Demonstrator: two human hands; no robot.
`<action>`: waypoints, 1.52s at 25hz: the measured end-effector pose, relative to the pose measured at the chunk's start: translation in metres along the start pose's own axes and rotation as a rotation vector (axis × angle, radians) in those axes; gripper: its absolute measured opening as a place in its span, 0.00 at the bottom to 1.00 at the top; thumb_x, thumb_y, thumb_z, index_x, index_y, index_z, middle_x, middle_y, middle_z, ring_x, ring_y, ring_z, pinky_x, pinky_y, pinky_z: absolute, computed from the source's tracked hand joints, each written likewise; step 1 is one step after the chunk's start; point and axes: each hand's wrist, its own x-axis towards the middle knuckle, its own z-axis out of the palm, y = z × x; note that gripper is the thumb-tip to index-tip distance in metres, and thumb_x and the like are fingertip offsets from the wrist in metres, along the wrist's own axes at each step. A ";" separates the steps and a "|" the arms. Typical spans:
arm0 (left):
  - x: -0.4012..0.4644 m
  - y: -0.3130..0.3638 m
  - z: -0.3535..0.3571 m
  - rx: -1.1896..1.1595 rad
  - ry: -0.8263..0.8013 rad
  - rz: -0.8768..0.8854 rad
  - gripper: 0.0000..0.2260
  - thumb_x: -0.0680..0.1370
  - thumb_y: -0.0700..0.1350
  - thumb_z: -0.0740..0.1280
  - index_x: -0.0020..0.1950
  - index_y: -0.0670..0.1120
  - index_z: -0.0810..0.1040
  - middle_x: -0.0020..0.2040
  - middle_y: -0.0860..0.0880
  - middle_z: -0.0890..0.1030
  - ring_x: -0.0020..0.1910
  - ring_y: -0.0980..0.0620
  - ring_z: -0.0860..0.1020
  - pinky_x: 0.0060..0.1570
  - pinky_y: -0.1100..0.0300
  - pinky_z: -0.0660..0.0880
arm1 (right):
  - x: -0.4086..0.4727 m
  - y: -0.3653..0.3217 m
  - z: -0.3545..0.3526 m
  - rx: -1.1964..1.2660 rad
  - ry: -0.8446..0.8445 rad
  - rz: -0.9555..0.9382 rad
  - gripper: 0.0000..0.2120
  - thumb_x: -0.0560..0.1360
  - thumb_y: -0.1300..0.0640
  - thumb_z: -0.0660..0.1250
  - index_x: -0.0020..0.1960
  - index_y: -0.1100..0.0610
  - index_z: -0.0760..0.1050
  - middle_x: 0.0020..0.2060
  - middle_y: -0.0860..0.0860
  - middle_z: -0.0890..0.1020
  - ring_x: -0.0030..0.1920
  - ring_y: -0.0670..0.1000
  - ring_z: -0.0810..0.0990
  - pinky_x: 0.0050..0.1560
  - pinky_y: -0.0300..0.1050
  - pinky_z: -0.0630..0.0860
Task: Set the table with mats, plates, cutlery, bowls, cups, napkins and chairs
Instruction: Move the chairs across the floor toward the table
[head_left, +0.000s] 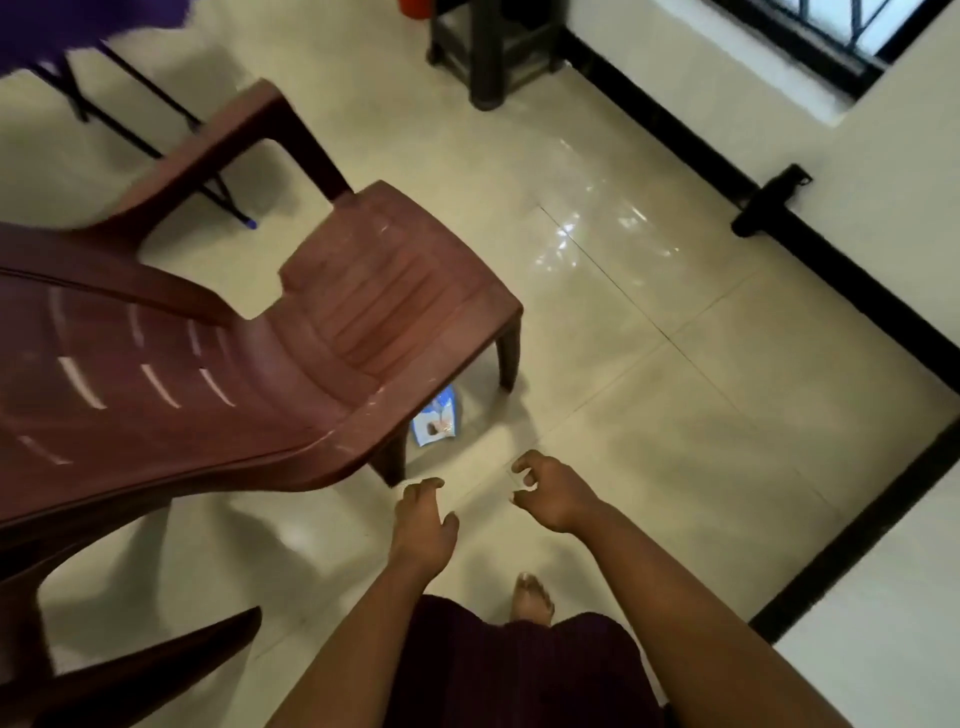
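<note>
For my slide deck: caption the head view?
Empty left hand and right hand hover beside a maroon plastic armchair on cream tiled floor.

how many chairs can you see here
1 whole: the maroon plastic chair stands on the tiled floor, left of both hands. A similar maroon piece at the bottom left may belong to a second chair, mostly cut off by the frame.

I can make out no readable text, number or brand anywhere in my view. The only printed thing is a small blue and white packet on the floor, just beside the near leg of the maroon plastic chair and partly under its seat edge; its print is too blurred for me to read.
</note>
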 end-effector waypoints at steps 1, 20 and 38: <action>0.018 -0.007 0.023 -0.037 -0.011 -0.025 0.20 0.78 0.42 0.66 0.69 0.45 0.68 0.68 0.44 0.68 0.68 0.45 0.67 0.66 0.55 0.65 | 0.023 0.013 0.011 0.037 0.002 0.016 0.20 0.77 0.55 0.68 0.66 0.55 0.70 0.60 0.55 0.76 0.57 0.53 0.77 0.50 0.38 0.68; 0.394 -0.064 0.204 -0.526 0.202 -0.021 0.26 0.79 0.47 0.66 0.74 0.48 0.61 0.71 0.46 0.68 0.68 0.46 0.70 0.64 0.57 0.67 | 0.426 0.198 0.103 1.096 0.368 0.136 0.08 0.77 0.59 0.66 0.56 0.59 0.75 0.51 0.56 0.79 0.48 0.55 0.78 0.48 0.49 0.73; 0.445 -0.157 0.175 -0.456 0.132 -0.323 0.33 0.76 0.52 0.68 0.74 0.43 0.56 0.67 0.44 0.69 0.63 0.43 0.71 0.61 0.51 0.71 | 0.500 0.110 0.193 0.758 0.172 0.147 0.07 0.77 0.57 0.66 0.42 0.59 0.73 0.43 0.56 0.77 0.38 0.53 0.75 0.45 0.47 0.71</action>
